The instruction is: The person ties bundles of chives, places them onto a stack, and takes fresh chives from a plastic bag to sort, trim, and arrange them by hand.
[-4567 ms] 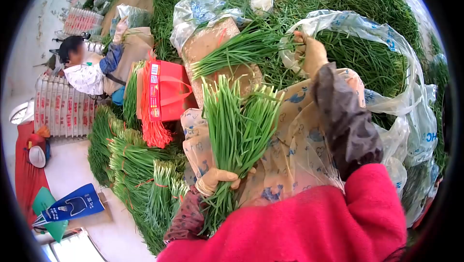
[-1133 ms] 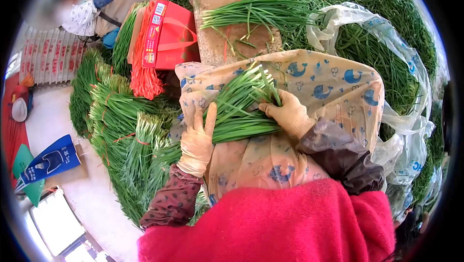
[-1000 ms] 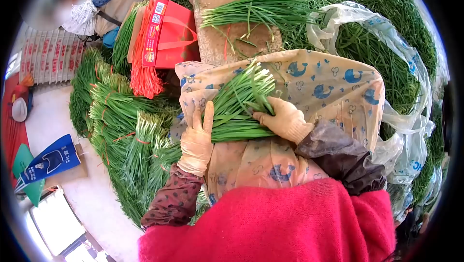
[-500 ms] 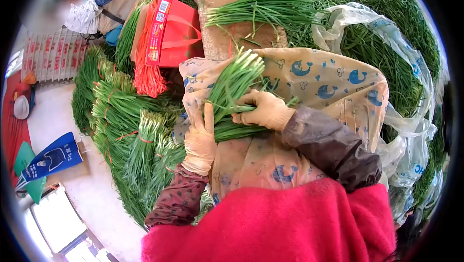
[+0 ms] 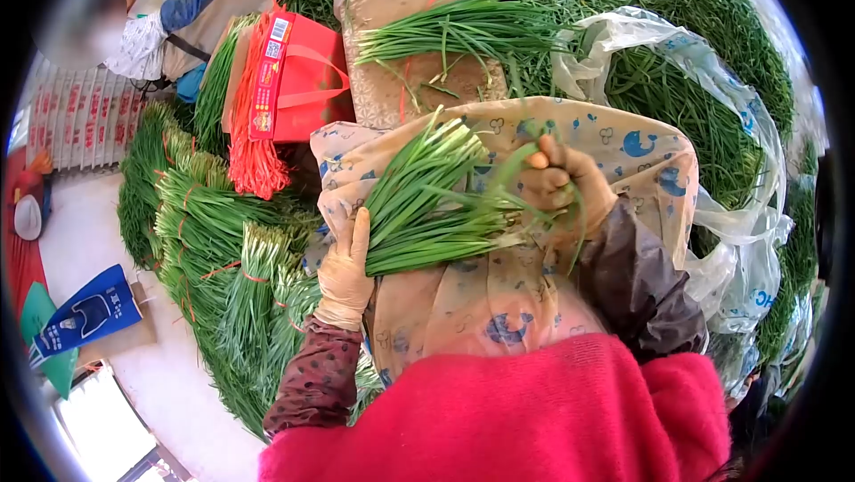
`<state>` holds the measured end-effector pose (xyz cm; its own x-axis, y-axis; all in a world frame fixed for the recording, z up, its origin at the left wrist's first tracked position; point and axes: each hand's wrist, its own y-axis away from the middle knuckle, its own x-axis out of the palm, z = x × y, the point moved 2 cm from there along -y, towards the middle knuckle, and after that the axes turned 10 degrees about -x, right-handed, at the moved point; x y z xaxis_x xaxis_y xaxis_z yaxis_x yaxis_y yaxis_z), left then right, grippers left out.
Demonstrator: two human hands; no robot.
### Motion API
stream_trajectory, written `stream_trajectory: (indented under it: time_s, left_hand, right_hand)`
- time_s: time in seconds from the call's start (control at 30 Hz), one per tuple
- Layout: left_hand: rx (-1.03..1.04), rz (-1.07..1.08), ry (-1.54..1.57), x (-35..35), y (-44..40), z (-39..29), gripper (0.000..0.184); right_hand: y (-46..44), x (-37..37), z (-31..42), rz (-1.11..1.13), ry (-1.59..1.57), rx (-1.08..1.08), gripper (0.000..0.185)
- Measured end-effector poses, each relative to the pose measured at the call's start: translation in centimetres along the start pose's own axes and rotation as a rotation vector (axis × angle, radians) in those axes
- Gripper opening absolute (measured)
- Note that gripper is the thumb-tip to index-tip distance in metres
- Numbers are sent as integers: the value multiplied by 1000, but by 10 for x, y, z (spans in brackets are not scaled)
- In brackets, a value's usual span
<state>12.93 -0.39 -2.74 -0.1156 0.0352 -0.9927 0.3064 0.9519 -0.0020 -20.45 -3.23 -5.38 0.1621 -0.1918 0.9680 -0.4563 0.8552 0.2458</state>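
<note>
A loose bunch of garlic chives (image 5: pixel 427 206) lies across my lap on a tan apron with blue whales (image 5: pixel 525 326), pale stem ends towards the upper right. My left hand (image 5: pixel 347 255), in a cream glove, rests along the bunch's left side, its fingers stretched out and touching the leaves. To the right of the bunch, my right hand (image 5: pixel 565 178), gloved and slightly blurred, is closed around a few loose chive leaves (image 5: pixel 512 170). Some strands trail down from it.
Tied chive bundles (image 5: pixel 258 277) are piled at my left. Ahead stand a red bag (image 5: pixel 307 81) with red ties (image 5: pixel 254 162) and a patterned board (image 5: pixel 374 95) bearing more chives (image 5: pixel 463 28). Plastic sheeting (image 5: pixel 757 179) surrounds loose chives at right. Another person (image 5: pixel 214 10) sits upper left.
My right hand has moved right and up, off the bunch, with loose leaves in it. The bunch's right-hand part is now uncovered. My left hand stays at the left side.
</note>
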Motion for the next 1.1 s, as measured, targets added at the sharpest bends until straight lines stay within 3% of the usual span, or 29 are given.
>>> stream_trajectory:
  time_s: [0.07,0.13,0.27,0.33,0.37,0.4,0.43,0.47,0.5,0.53,0.6,0.7,0.83,0.93,1.1]
  left_hand:
    - [9,-25,26,-1,0,1,79]
    - [29,-7,49,-1,1,4,79]
    - [18,4,125,0,1,8,77]
    - [21,1,116,2,3,11,78]
    - [9,-4,103,3,3,11,78]
    - [15,-6,104,3,3,11,78]
    - [10,-8,105,3,4,10,79]
    - [6,-10,107,4,4,10,80]
    - [18,-22,108,5,3,11,80]
    - [23,-16,108,5,2,10,80]
    - [30,-18,50,4,3,9,79]
    - [26,-36,105,7,3,11,77]
    - [24,-14,96,7,1,8,77]
    - [37,-12,100,2,-4,0,78]
    - [9,71,164,5,-4,5,79]
  right_hand:
    - [6,11,18,-13,-8,-30,25]
    - [9,14,46,-9,-7,-322,21]
    - [-3,2,94,57,5,-429,19]
    - [-8,-15,102,-531,759,-422,25]
    - [-6,-3,96,-470,1104,-286,39]
    - [-13,-14,78,-526,1219,-213,49]
    - [-16,-10,65,-340,1376,-66,67]
    - [-21,-14,47,-126,1496,-137,82]
    - [-22,16,33,-110,1569,53,93]
    - [-31,-7,13,-111,1744,-21,92]
    - [-46,-7,-16,-63,1502,27,78]
    - [-50,7,-21,-398,1570,158,56]
    - [-49,4,-1,-574,1399,-20,28]
    - [-49,24,9,-601,1463,-44,26]
    - [-63,-1,24,-542,1638,-44,25]
